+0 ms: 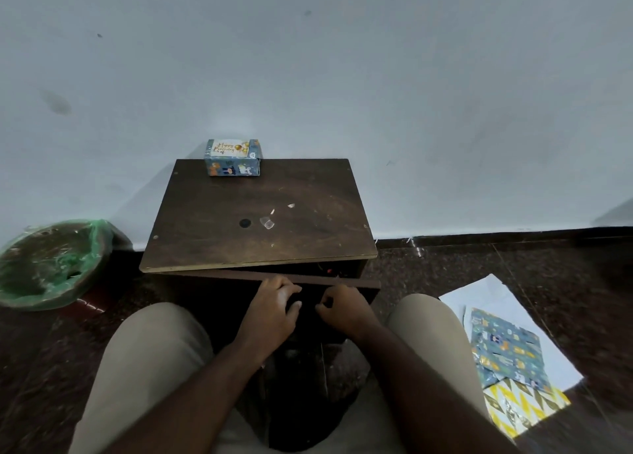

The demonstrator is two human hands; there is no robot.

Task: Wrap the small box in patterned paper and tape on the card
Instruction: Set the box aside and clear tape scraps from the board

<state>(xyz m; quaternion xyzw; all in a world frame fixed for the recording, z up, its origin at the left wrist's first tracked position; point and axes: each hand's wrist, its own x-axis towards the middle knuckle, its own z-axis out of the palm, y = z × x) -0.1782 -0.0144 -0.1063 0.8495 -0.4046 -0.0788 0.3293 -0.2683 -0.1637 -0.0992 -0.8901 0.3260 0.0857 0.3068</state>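
The small box (233, 166), wrapped in blue patterned paper, stands at the far edge of the dark wooden table (308, 234), against the wall. A white "Happy Birthday" card (224, 147) lies on its top. Both my hands are well short of it, below the table's front edge. My left hand (274, 308) has its fingers curled over the top edge of the drawer front (356, 283), which stands slightly out. My right hand (344, 308) is beside it with fingers curled in, and nothing shows in it.
Small scraps of clear tape (267, 222) lie mid-table. A bin with a green liner (51, 265) stands on the floor to the left. Sheets of blue patterned paper (507, 347), yellow patterned paper (520, 409) and white paper (479, 296) lie on the floor to the right. My knees flank the table.
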